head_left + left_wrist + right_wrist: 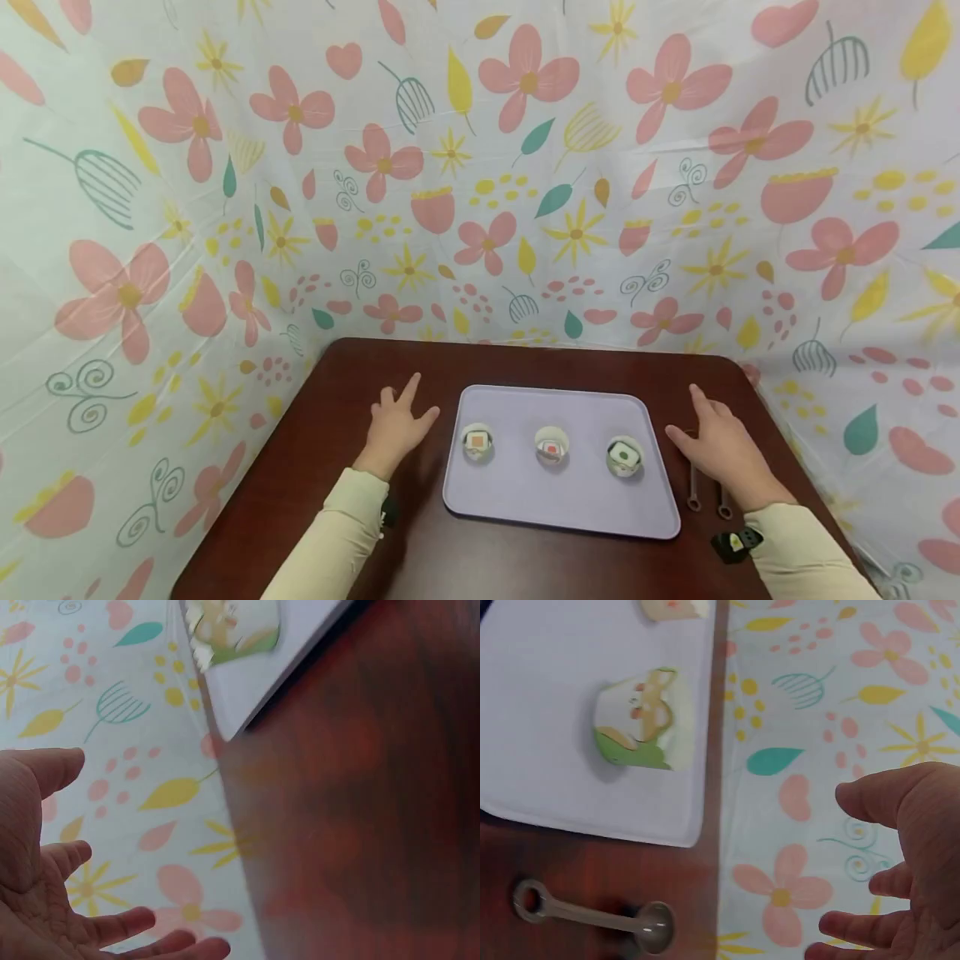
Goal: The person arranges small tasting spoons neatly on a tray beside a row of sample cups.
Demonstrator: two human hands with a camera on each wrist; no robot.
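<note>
My left hand (pixel 395 431) hovers left of a pale lilac tray (pixel 525 497), fingers spread and holding nothing. On the other side, my right hand (pixel 727 454) is held over the table just past the tray's right edge, its fingers loosely extended and its palm bare. Three small paper cups stand in a row on the tray: a left cup (pixel 477 457), a middle cup (pixel 551 431) and a right cup (pixel 635 724) with an animal print. Inside each lies a small white piece with a coloured mark: orange square, red, and green. Both hands are apart from the cups.
Beside the tray on the right lie two brown measuring spoons (pixel 592 915), partly hidden by my right hand in the head view. The dark red wooden table (pixel 405 360) has rounded back corners. Floral cloth (pixel 487 167) hangs behind and along both sides.
</note>
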